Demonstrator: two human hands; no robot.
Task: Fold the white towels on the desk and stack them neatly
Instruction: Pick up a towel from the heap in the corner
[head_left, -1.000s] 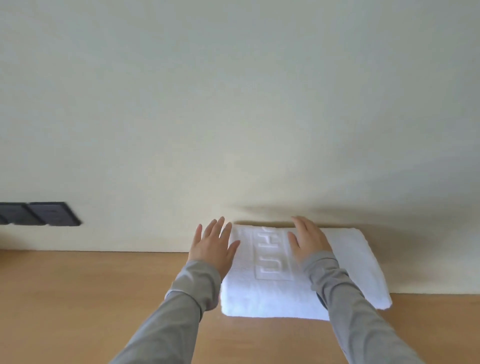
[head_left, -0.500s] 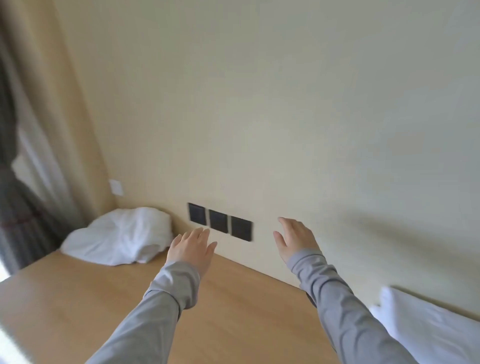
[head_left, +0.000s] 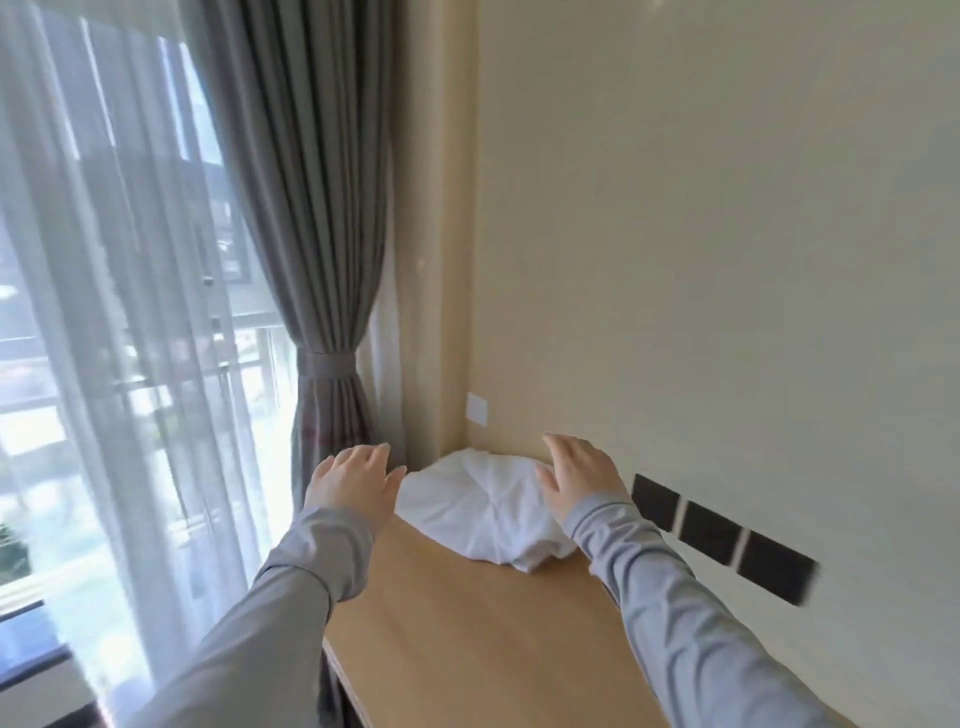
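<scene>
Desk (head_left: 467, 634) corner: crumpled white towel (head_left: 483, 512) between open hands, left (head_left: 353, 483), right (head_left: 582, 480)

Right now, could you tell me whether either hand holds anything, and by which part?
Nothing is held: the left hand and right hand are open, either side of the crumpled towel.

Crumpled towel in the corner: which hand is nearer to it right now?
Right, narrowly. The right hand overlaps the right edge of the crumpled towel, thumb over the cloth. The left hand hovers just beside its left edge, fingers open.
</scene>
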